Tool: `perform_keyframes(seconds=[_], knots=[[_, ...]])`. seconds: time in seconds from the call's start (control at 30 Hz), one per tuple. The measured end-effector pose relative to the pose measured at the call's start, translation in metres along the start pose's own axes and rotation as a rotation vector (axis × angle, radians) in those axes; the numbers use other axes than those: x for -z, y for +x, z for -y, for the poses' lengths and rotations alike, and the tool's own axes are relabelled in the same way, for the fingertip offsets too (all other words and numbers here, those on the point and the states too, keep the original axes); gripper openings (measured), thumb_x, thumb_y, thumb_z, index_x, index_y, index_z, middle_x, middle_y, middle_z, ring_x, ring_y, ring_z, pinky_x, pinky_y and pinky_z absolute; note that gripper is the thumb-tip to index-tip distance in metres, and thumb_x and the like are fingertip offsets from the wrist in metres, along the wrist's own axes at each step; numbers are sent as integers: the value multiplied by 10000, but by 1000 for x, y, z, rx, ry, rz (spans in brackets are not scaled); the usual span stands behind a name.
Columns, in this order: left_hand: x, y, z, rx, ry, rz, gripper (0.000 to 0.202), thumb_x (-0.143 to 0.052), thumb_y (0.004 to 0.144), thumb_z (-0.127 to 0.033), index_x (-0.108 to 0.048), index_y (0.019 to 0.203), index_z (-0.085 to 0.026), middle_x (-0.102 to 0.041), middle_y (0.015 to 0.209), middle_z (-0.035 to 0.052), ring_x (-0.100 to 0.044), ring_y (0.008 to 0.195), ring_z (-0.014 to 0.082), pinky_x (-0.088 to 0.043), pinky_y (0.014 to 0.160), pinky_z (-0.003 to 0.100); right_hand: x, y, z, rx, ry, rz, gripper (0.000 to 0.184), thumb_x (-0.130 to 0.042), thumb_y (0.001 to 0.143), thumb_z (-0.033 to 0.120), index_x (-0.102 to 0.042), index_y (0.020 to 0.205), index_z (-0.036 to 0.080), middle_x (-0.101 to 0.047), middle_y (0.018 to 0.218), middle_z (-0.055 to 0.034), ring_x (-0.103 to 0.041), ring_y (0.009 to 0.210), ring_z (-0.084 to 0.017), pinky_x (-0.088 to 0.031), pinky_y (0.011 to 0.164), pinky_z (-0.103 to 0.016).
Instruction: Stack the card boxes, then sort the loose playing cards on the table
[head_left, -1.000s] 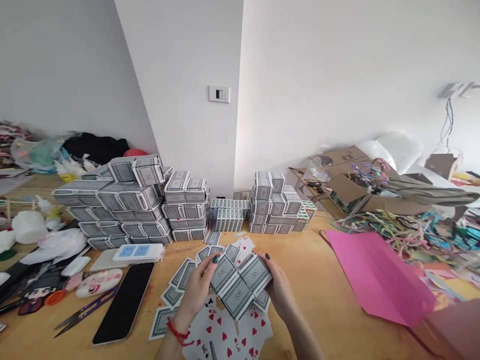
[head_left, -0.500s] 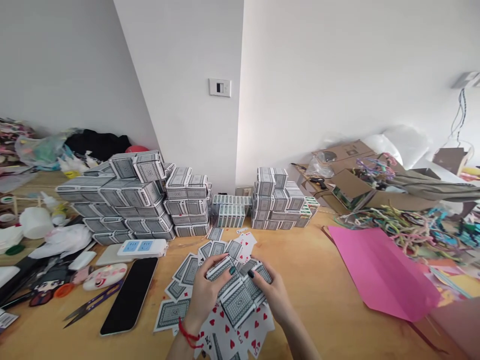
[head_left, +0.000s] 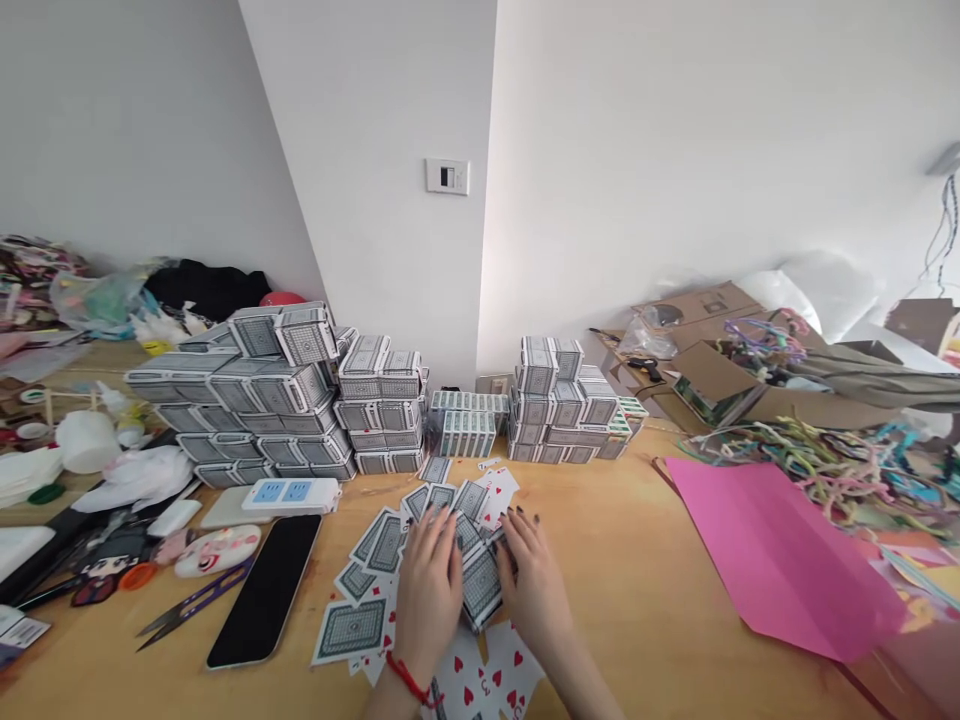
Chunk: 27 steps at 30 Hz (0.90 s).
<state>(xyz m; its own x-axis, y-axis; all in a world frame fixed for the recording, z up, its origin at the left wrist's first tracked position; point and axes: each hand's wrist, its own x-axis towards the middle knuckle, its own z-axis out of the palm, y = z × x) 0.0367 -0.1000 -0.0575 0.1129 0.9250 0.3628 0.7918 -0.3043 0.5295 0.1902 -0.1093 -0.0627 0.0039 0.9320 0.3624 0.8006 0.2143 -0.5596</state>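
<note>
A block of folded playing cards (head_left: 481, 583) with grey patterned backs sits low over the loose cards, between my two hands. From its left side my left hand (head_left: 431, 580), with a red string bracelet, covers and grips it, fingers pointing forward. My right hand (head_left: 534, 575) clasps its right side, thumb nearer me and fingers further off. Both palms hide much of the block's sides. Loose playing cards (head_left: 352, 630) are spread around and under the hands, some back up, others showing red hearts.
Stacked card blocks (head_left: 262, 390) rise at the back left, with another stack (head_left: 555, 405) at the back right. Small card boxes (head_left: 466, 432) stand between them. A phone (head_left: 266, 590), scissors (head_left: 191, 605) and a power strip (head_left: 292, 495) lie left. Pink paper (head_left: 772, 550) lies right.
The block has gone from a tilted hold in my fingers to lower down among the cards. My hands have turned palms down along its sides. The view has shifted slightly.
</note>
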Motion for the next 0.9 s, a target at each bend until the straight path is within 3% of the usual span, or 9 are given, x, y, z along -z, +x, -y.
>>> perform_keyframes(seconds=[0.07, 0.2, 0.3, 0.43, 0.6, 0.73, 0.83, 0.9], knots=[[-4, -12, -3, -99, 67, 42, 436, -331, 844, -222, -401, 1275, -216, -418, 1333, 47, -296, 1262, 237, -293, 1020, 458, -2, -14, 5, 74, -71, 74, 417, -374, 854, 266, -439, 1257, 180, -415, 1330, -88, -339, 1238, -270, -359, 975, -451], [-7, -26, -3, -169, 146, 109, 485, -329, 835, -199, -325, 1321, -216, -365, 1369, 40, -288, 1266, 243, -331, 999, 454, -2, -31, 3, 210, -178, 129, 459, -377, 851, 253, -368, 1305, 187, -369, 1356, -70, -331, 1242, -274, -329, 999, -454], [-6, -24, -1, -207, 179, 130, 487, -337, 827, -201, -343, 1313, -221, -381, 1359, 40, -305, 1257, 257, -337, 991, 465, -5, -31, 0, 240, -214, 141, 452, -381, 840, 223, -393, 1291, 190, -384, 1345, -64, -336, 1239, -275, -318, 1004, -453], [-7, -18, -4, -250, 229, 172, 496, -343, 803, -164, -378, 1296, -208, -432, 1321, 67, -348, 1232, 268, -325, 989, 494, -17, -28, 4, 229, -246, 119, 435, -442, 796, 216, -493, 1218, 124, -449, 1291, -122, -341, 1225, -327, -280, 1009, -494], [-7, -19, -9, -204, 193, 199, 532, -356, 775, -131, -364, 1305, -177, -417, 1327, 104, -340, 1236, 278, -330, 981, 499, -9, -22, 9, 232, -229, 167, 444, -458, 783, 204, -495, 1212, 95, -450, 1289, -143, -293, 1246, -342, -239, 1023, -519], [2, -25, -8, -132, 38, 214, 569, -379, 811, -231, -224, 1359, -222, -305, 1398, 59, -265, 1274, 258, -319, 1000, 467, 14, -18, -1, 257, -143, 285, 480, -368, 848, 231, -332, 1322, 168, -318, 1385, -70, -272, 1273, -250, -304, 1025, -437], [10, -22, -4, -30, -63, 212, 570, -357, 838, -269, -160, 1372, -247, -262, 1419, 41, -223, 1294, 228, -323, 1008, 422, 22, -20, -9, 149, -97, 232, 536, -352, 862, 277, -208, 1366, 166, -228, 1422, -63, -207, 1297, -239, -307, 1025, -441], [11, -15, -1, 12, -95, 191, 541, -349, 844, -272, -194, 1362, -260, -269, 1416, 37, -201, 1302, 228, -293, 1021, 436, 21, -20, -11, 100, -69, 217, 531, -357, 862, 294, -225, 1362, 178, -241, 1419, -53, -205, 1298, -241, -294, 1031, -447]])
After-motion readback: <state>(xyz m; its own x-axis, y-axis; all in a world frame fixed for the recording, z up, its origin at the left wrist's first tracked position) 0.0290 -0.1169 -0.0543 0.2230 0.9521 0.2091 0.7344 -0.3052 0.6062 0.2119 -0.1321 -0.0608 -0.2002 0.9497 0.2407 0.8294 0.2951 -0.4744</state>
